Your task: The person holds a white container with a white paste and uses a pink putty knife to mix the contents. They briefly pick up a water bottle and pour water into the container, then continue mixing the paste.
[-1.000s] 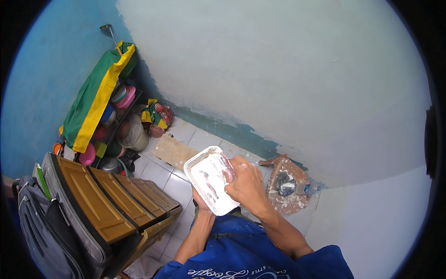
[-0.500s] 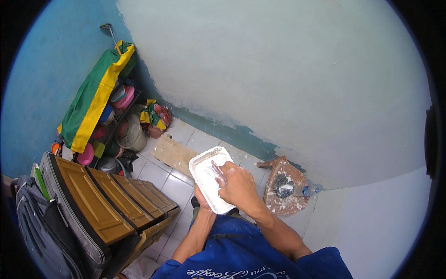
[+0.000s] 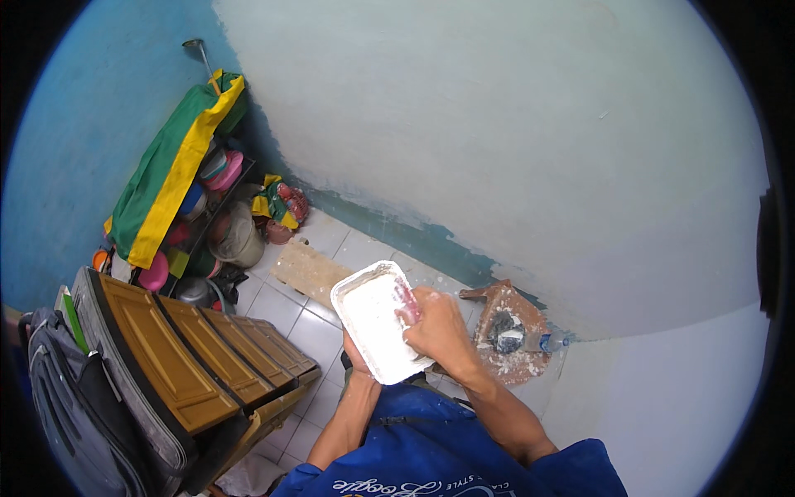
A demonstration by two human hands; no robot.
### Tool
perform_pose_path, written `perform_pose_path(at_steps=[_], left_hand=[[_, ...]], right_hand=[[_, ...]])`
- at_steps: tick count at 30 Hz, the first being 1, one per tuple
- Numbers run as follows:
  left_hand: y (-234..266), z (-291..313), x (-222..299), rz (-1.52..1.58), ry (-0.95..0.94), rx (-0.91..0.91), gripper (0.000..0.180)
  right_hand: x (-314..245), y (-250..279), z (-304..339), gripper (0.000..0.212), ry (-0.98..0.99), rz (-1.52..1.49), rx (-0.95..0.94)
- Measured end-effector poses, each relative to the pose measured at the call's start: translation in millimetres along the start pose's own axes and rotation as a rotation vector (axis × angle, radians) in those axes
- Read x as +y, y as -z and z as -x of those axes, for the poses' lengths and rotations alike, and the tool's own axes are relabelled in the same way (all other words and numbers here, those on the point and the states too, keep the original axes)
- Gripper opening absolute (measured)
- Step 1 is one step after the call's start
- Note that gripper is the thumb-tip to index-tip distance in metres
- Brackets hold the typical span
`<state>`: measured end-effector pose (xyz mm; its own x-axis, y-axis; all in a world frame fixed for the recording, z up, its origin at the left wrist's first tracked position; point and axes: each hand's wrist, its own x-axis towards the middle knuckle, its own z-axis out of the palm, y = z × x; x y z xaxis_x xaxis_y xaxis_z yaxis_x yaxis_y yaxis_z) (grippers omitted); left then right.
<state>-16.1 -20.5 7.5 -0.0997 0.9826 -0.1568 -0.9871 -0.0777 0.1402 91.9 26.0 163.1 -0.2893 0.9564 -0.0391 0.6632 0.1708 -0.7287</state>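
My left hand grips a white rectangular tray from its lower left side, the fingers partly hidden beneath it. The tray is coated inside with white, paste-like stuff. Over its right part, my right hand is closed around a small pinkish-red thing smeared with white. It looks like a handle or a small tool, but its kind is mostly covered by my fingers. The tray is held tilted in front of my blue shirt.
A wooden-fronted drawer cabinet and a grey backpack are at left. Behind stand a shelf under a green-yellow cover and a bucket. A board and a white-spattered brown panel with a bottle lie by the patchy wall.
My right hand has shifted slightly right and turned, drawing the pinkish-red thing toward the tray's right edge. The tray has moved a little left.
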Motion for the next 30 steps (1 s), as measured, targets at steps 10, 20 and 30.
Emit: perform_pose_path(at_steps=[10, 20, 30], left_hand=[[-6, -1, 0, -0.048, -0.027, 0.05, 0.062], [9, -1, -1, -0.026, -0.034, -0.073, 0.067], [4, 0, -3, -0.005, -0.012, -0.13, 0.066]], right_hand=[[9, -7, 0, 0.018, 0.113, -0.038, 0.015], [-2, -10, 0, 0.018, 0.056, -0.07, -0.013], [7, -22, 1, 0.02, 0.032, -0.028, -0.015]])
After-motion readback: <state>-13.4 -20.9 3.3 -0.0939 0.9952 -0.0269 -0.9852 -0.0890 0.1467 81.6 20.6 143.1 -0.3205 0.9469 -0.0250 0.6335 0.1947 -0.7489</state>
